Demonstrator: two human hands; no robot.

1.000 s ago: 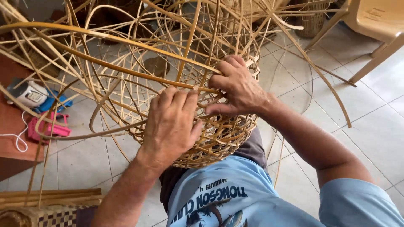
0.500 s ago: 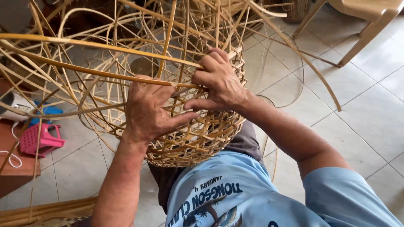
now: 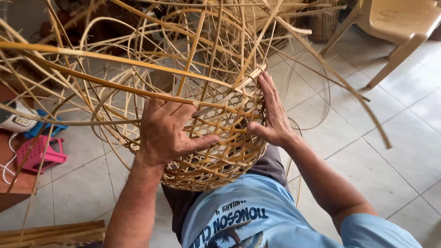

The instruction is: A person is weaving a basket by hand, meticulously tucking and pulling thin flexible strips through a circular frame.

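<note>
Half-woven bamboo basket [image 3: 216, 151], on the lap: light, springy, splintery loose strips. Left hand [image 3: 167, 128] spread flat on the weave; right hand [image 3: 273, 115] open, pressing the rim. Best held by woven wall.

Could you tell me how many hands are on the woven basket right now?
2. The left hand presses on the basket's near side, thumb across the weave; the right hand lies flat against its right side. No other hands show, though the loose strips could hide little.

Bright, even daylight, soft shadows, sharp focus, slight blur at edges.
</note>
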